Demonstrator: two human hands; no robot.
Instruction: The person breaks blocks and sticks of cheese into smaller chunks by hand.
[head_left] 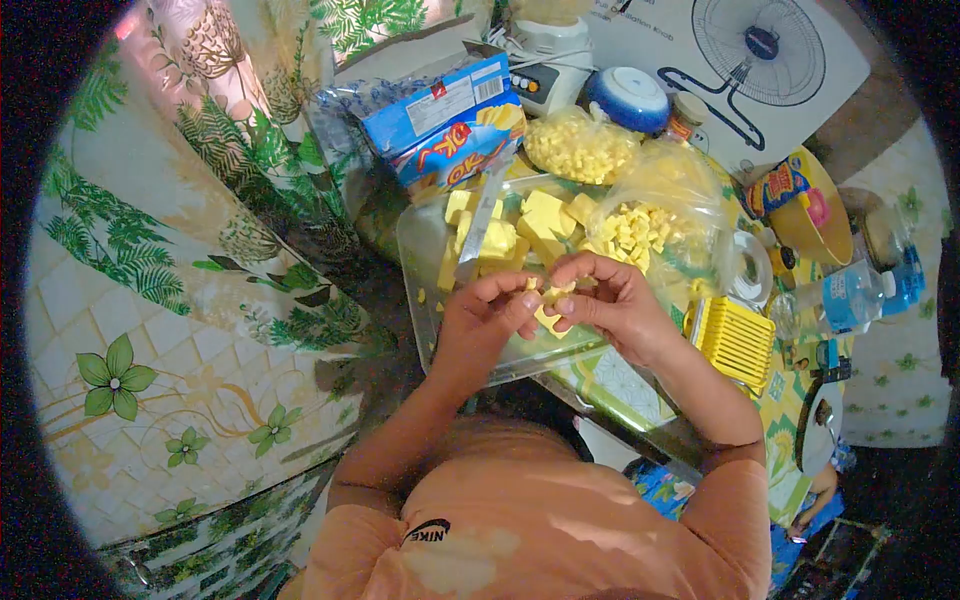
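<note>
My left hand (490,322) pinches a small pale yellow piece (532,285), which looks like cheese. Close beside it, my right hand (615,310) has thumb and fingers closed on another small yellow piece (562,290). Both hands are over the near part of a clear plastic tray (425,335). Several large yellow blocks (545,225) sit in the tray, and a knife (483,225) with a long flat blade lies slanted over them. To the right of the blocks, small yellow cubes (635,232) show at the mouth of a clear plastic bag (680,180).
Behind the tray stand a blue box (440,115), a tied bag of cubes (580,145), a blue bowl (628,100) and a white appliance (550,55). A yellow ridged slicer (735,345), a water bottle (835,300) and a yellow tub (825,215) are rightward. Curtains (200,250) hang left.
</note>
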